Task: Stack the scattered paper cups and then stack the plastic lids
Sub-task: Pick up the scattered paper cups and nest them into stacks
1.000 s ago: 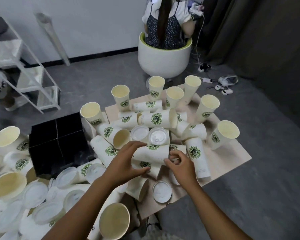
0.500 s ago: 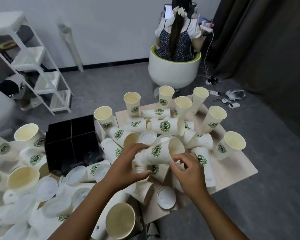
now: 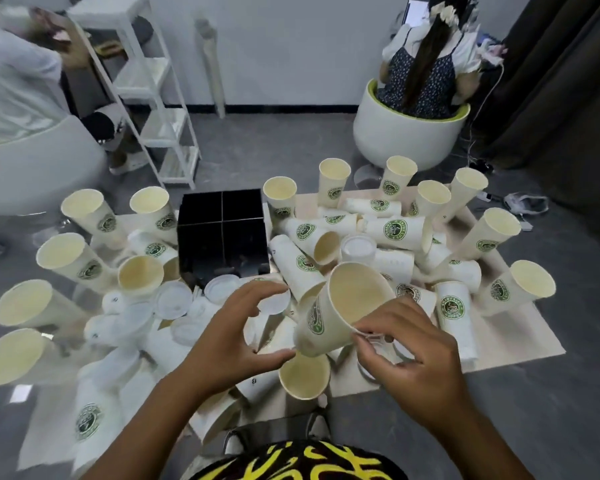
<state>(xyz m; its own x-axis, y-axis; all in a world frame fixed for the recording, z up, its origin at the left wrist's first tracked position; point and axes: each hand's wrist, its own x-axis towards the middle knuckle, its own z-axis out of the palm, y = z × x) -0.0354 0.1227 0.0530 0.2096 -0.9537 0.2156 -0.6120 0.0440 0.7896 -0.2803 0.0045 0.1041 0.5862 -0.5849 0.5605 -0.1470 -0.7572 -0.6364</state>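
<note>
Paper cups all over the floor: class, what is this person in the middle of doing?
A person is sorting scattered paper cups. The right hand pinches the rim of one tilted cup, lifted above the pile with its mouth facing the camera. The left hand is curled beside the cup's base, though whether it touches is unclear. Other cups stand or lie on a board, plastic lids lie loose near a black divided box, and no stack shows yet.

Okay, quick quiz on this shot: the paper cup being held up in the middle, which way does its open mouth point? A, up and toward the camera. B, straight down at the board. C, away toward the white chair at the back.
A: the held cup is tilted so its pale inside shows to the camera, with the right hand pinching its rim.
</note>
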